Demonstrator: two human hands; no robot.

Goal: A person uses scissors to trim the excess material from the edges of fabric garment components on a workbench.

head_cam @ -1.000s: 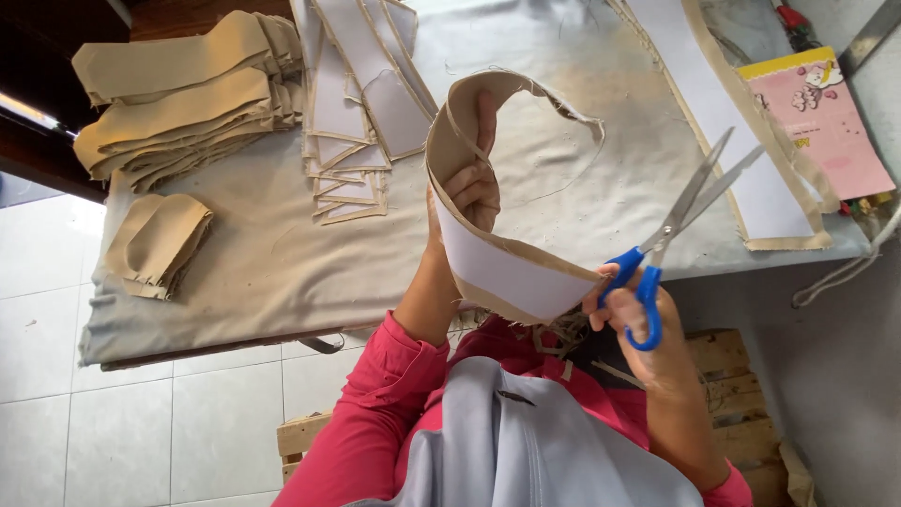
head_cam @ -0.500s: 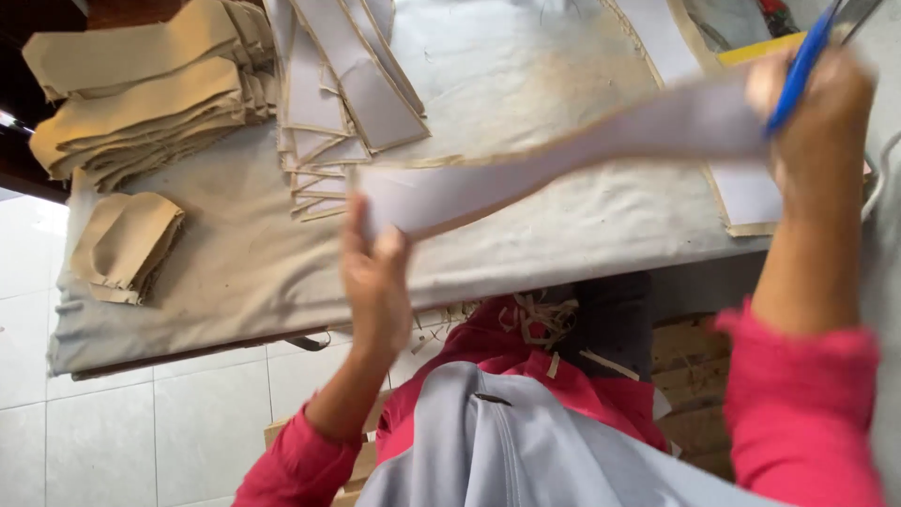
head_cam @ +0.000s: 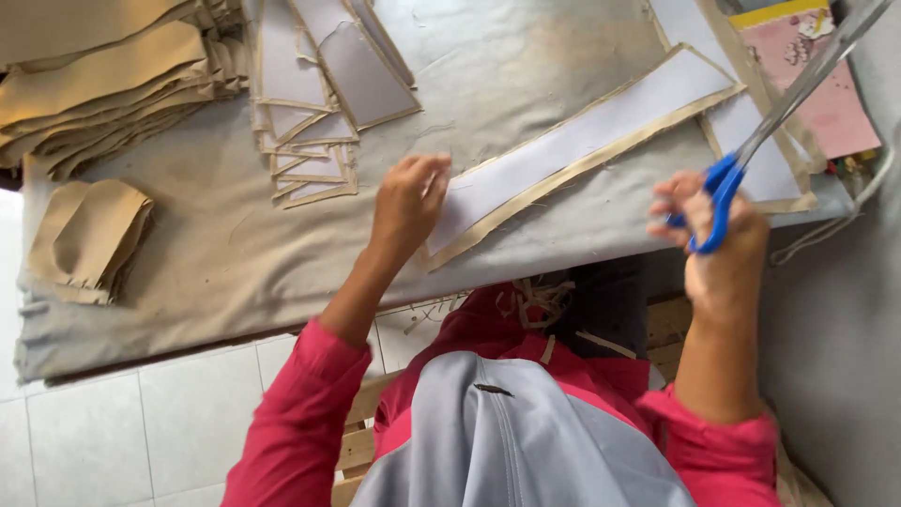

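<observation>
A: Left hand (head_cam: 408, 202)?
B: Pressing flat the long white tan-edged fabric strip (head_cam: 587, 145) on the cloth-covered counter (head_cam: 235, 253).
A: Handling?
B: Looks light, floppy; pin its near end. Right hand (head_cam: 718, 230) grips blue-handled scissors (head_cam: 770, 122).

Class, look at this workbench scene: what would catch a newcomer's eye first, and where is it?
First, the blue-handled scissors, gripped in the right hand at the table's right edge, blades pointing up and away. Next, the long white strip with tan edging, lying diagonally mid-table, its near end under the left hand. Stacks of tan fabric fill the far left corner.
</observation>
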